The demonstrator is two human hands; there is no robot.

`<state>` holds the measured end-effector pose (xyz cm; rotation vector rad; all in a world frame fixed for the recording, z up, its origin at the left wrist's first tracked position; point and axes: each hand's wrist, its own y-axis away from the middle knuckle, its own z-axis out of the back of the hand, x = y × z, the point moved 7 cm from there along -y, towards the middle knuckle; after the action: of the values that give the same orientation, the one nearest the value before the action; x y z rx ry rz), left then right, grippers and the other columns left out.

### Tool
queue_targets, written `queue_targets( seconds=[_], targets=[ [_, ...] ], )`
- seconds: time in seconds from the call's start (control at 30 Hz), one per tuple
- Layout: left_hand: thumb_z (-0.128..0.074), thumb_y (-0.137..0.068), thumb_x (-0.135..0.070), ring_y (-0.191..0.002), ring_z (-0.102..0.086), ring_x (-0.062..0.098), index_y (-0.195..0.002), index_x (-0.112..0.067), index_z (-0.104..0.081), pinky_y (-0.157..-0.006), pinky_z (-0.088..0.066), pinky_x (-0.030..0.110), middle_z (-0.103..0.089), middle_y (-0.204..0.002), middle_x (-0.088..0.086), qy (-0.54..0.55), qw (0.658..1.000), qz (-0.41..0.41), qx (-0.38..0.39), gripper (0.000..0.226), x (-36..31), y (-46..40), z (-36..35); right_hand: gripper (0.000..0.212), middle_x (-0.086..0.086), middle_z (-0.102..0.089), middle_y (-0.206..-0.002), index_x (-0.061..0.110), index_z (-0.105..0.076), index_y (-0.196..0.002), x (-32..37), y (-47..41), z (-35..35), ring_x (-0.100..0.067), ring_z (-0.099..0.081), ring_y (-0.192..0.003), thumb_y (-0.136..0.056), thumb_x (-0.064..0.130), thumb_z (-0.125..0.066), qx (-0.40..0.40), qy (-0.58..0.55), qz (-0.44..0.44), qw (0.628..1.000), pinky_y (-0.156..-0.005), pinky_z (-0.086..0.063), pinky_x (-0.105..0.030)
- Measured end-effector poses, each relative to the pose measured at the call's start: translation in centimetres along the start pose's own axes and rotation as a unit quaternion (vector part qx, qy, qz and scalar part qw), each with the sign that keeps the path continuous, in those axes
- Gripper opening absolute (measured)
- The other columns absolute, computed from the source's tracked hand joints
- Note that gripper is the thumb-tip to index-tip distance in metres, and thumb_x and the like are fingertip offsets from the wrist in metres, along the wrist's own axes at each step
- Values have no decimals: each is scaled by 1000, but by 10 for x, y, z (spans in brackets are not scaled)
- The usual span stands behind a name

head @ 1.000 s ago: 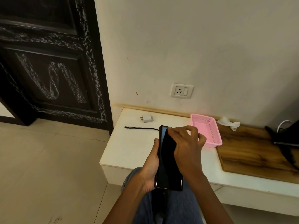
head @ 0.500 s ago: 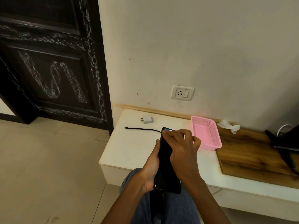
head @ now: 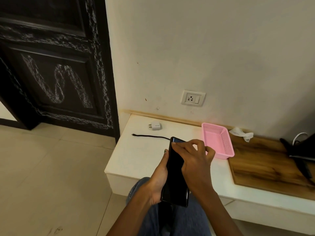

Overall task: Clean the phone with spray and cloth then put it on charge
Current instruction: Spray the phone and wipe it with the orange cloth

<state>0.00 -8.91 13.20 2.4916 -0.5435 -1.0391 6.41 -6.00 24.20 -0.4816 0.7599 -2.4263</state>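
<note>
A black phone (head: 176, 167) stands on end over my lap, screen dark and facing me. My left hand (head: 158, 178) grips its left edge from behind, thumb on the side. My right hand (head: 194, 160) lies over the upper part of the screen, index finger reaching the top left corner and the other fingers curled at the top right edge. A black charging cable (head: 150, 136) lies on the white ledge (head: 136, 155), partly hidden behind the phone. The white charger plug (head: 155, 125) sits near the wall. A crumpled white cloth (head: 242, 133) lies on the wooden board (head: 265, 164).
A wall socket (head: 193, 98) sits above the ledge. A pink basket (head: 217, 140) stands just right of my hands. A black bag (head: 303, 150) lies at the far right. A dark door (head: 51, 65) and tiled floor fill the left.
My right hand's fingers have slid a little leftward across the top of the phone. Left hand and phone have stayed almost where they were.
</note>
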Motion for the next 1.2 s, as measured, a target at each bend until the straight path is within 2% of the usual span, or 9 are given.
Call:
queue_targets(
  seconds=[0.23,0.43,0.53,0.63,0.73,0.83,0.93,1.07,1.2],
  targets=[
    [-34,-84,-74,-102,-69,26,-100,-28,-76,-78,-58,33,-72,-111,12,-6,1000,-4,-6,64,-3,1,-2,51,2,-68,-106,14,-68,-109,1,-6,0,-22,-46,-102,-63,-4,-79,-7,-4,-14,1000,-79,-33,-39],
    [-37,-83,-73,-101,-69,27,-107,-26,-72,-75,-58,33,-72,-110,14,4,1000,-17,-2,63,-6,2,-1,36,-3,-68,-104,10,-69,-109,4,4,-9,-25,-53,-105,-74,7,-64,16,-45,26,999,-82,-38,-34],
    [-36,-83,-74,-98,-70,26,-106,-25,-73,-72,-58,32,-73,-108,13,-6,1000,-11,0,66,-4,0,-5,37,-7,-68,-104,7,-69,-109,-1,-7,-6,-32,-57,-107,-72,0,-67,16,-36,6,999,-83,-43,-39],
    [-39,-81,-75,-104,-68,27,-113,-24,-71,-80,-56,35,-71,-113,15,-1,1000,-7,-6,68,-5,0,-1,48,-7,-67,-107,5,-67,-110,8,0,-8,-26,-56,-104,-64,-7,-77,30,-65,7,997,-83,-48,-38],
    [-42,-81,-74,-108,-66,29,-114,-25,-71,-85,-55,37,-69,-116,15,15,1000,-11,-10,66,-7,1,5,60,-11,-65,-111,4,-65,-112,15,13,-11,-27,-58,-106,-57,-21,-70,74,-103,33,991,-90,-48,-41],
    [-39,-81,-74,-102,-69,25,-105,-30,-74,-75,-58,33,-72,-111,12,11,1000,-14,0,61,-5,-1,3,63,-17,-62,-119,-1,-63,-115,8,8,-10,-33,-57,-113,-58,-27,-62,96,-115,18,988,-97,-44,-46],
    [-40,-80,-76,-103,-69,25,-115,-28,-69,-78,-57,34,-72,-112,11,-7,1000,-6,-2,66,-3,0,-1,62,-23,-60,-121,-6,-62,-115,7,3,-10,-39,-55,-115,-57,-29,-63,93,-109,1,990,-99,-41,-51],
    [-47,-80,-72,-110,-65,29,-120,-21,-67,-87,-54,37,-68,-118,15,21,1000,-13,-6,68,-9,3,2,65,-16,-60,-124,-1,-61,-118,18,18,-14,-29,-52,-120,-57,-25,-67,100,-118,39,987,-103,-36,-42],
    [-37,-85,-72,-106,-67,26,-108,-27,-74,-79,-57,33,-70,-115,13,17,1000,-5,11,62,-5,2,1,56,-13,-65,-116,1,-66,-112,6,10,-11,-29,-59,-112,-60,-18,-77,73,-89,30,993,-99,-42,-37]
  ],
)
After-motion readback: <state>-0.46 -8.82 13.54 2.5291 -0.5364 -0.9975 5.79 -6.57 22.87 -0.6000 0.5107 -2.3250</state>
